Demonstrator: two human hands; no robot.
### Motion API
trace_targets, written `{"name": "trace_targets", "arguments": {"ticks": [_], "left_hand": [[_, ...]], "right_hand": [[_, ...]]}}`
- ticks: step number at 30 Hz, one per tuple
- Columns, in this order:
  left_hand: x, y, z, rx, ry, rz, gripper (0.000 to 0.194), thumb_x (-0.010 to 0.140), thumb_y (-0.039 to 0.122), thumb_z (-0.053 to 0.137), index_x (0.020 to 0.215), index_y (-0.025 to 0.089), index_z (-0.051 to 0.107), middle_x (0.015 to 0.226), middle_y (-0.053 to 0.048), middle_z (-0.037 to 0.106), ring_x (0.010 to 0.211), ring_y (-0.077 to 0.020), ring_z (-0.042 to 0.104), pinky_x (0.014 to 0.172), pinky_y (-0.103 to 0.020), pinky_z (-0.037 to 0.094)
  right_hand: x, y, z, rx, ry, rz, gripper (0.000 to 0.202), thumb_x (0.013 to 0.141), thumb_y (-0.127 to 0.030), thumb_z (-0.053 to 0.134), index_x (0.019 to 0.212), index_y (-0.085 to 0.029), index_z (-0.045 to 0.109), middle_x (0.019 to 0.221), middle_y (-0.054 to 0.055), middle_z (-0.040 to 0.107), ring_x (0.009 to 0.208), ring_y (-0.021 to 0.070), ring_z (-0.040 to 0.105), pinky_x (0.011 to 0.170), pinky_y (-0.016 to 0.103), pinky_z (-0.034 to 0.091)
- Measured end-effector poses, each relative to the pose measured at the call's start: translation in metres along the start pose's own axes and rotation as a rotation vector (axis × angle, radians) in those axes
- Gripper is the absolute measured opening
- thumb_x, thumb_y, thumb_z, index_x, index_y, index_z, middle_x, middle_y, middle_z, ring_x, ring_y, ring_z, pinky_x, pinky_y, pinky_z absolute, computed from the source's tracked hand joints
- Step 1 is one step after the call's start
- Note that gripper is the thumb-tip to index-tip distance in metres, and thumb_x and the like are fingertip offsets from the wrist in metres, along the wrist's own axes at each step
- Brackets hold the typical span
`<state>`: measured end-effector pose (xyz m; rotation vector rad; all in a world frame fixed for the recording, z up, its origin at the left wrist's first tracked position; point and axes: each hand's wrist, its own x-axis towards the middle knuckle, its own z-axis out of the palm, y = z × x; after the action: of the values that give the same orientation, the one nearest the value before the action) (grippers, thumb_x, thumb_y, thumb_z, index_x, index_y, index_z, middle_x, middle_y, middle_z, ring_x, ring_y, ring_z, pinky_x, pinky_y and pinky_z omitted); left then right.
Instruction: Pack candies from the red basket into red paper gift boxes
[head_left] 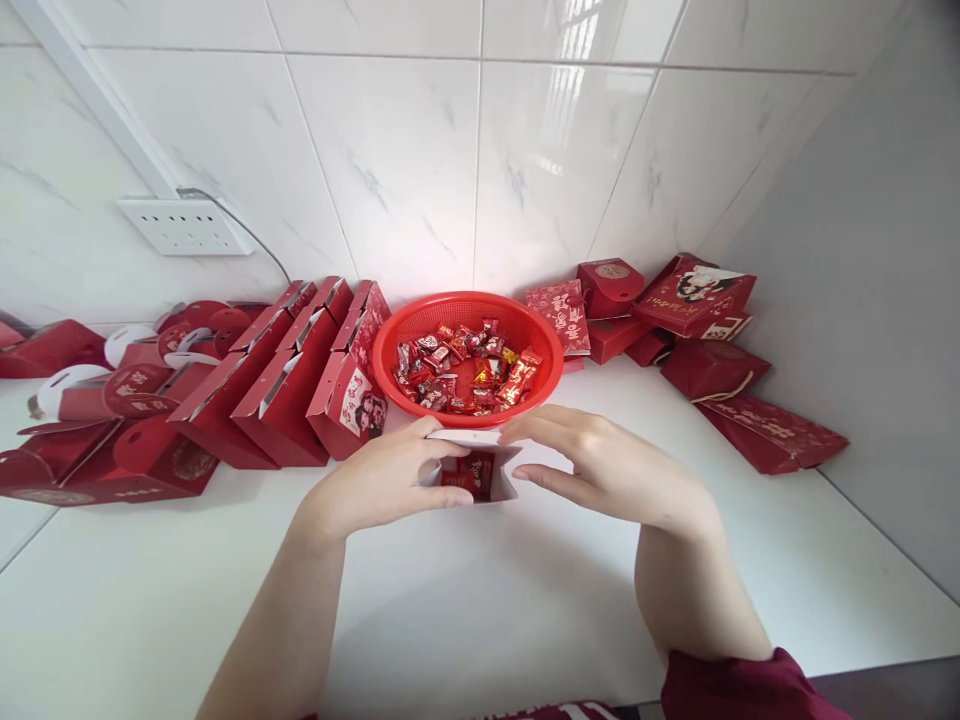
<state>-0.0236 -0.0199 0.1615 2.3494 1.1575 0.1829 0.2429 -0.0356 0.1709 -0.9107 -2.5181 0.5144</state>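
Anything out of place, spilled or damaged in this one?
I see no spill or clear damage: wrapped candies sit inside the red basket and the open box. Only the red boxes at the right look askew, overlapping at odd angles, unlike the upright row just left of the basket.

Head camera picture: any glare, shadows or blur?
Head view: window-like glare on the wall tiles, upper right of centre; head view: soft shadow on the white table near the bottom; head view: left hand and right hand show no obvious blur.
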Motion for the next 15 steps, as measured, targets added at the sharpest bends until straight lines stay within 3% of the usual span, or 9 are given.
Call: {"name": "trace_targets", "arguments": {"ticks": [3, 6, 11, 15], "left_hand": [[-0.004, 0.005, -0.007, -0.030, -0.091, 0.035, 0.041, 0.089, 0.053, 0.059, 0.130, 0.043, 0.059, 0.128, -0.002, 0.054, 0.110, -0.0225, 0.058, 0.091, -0.030, 0.049], [-0.007, 0.009, -0.011, -0.043, -0.014, 0.054, 0.041, 0.090, 0.046, 0.061, 0.131, 0.045, 0.057, 0.136, 0.000, 0.050, 0.122, -0.0238, 0.053, 0.101, -0.033, 0.044], [-0.008, 0.005, -0.007, -0.054, 0.090, -0.022, 0.068, 0.084, 0.034, 0.068, 0.145, 0.040, 0.038, 0.141, 0.000, 0.050, 0.126, -0.0247, 0.051, 0.104, -0.034, 0.043], [-0.003, 0.001, -0.001, -0.009, 0.100, -0.078, 0.061, 0.085, 0.028, 0.064, 0.142, 0.036, 0.043, 0.134, -0.001, 0.056, 0.114, -0.0244, 0.058, 0.094, -0.033, 0.048]], "right_hand": [[-0.003, 0.003, 0.003, 0.004, -0.050, 0.068, 0.050, 0.088, -0.037, 0.066, 0.133, -0.025, 0.048, 0.127, 0.008, 0.060, 0.113, 0.0257, 0.058, 0.092, 0.039, 0.049], [0.000, 0.003, 0.010, 0.048, -0.124, 0.156, 0.068, 0.082, -0.044, 0.071, 0.140, -0.026, 0.041, 0.129, 0.009, 0.059, 0.113, 0.0272, 0.059, 0.091, 0.040, 0.050], [0.011, 0.002, 0.021, 0.123, -0.128, 0.177, 0.065, 0.086, -0.033, 0.065, 0.144, -0.027, 0.037, 0.125, 0.007, 0.063, 0.103, 0.0236, 0.064, 0.084, 0.035, 0.051], [0.016, 0.004, 0.025, 0.084, -0.110, 0.160, 0.055, 0.088, -0.019, 0.059, 0.140, -0.027, 0.043, 0.124, 0.008, 0.064, 0.102, 0.0238, 0.064, 0.083, 0.036, 0.051]]}}
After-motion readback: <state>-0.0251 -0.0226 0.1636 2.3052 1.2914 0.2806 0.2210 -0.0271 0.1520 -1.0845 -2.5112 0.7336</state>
